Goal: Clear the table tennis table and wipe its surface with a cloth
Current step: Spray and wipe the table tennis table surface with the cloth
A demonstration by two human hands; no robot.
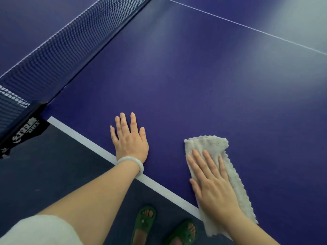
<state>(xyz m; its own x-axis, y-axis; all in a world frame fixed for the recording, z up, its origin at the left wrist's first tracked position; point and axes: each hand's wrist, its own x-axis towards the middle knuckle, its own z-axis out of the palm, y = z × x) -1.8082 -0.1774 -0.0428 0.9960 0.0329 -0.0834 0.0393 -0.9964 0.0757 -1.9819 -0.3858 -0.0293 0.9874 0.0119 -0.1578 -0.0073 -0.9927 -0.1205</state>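
Note:
The blue table tennis table (pixel 194 76) fills most of the view, with its white side line (pixel 85 140) running along the near edge. A pale grey fluffy cloth (pixel 210 145) lies flat on the table near that edge. My right hand (pixel 212 183) presses flat on the cloth with straight fingers. My left hand (pixel 129 138) rests flat on the bare table surface just inside the white line, fingers spread, with a pale bangle on the wrist.
The dark net (pixel 67 45) crosses the table at the upper left, held by a black clamp post (pixel 23 128) at the table's side. A thin white centre line (pixel 247 27) runs at the upper right. My feet in green sandals (pixel 144 221) stand on dark floor.

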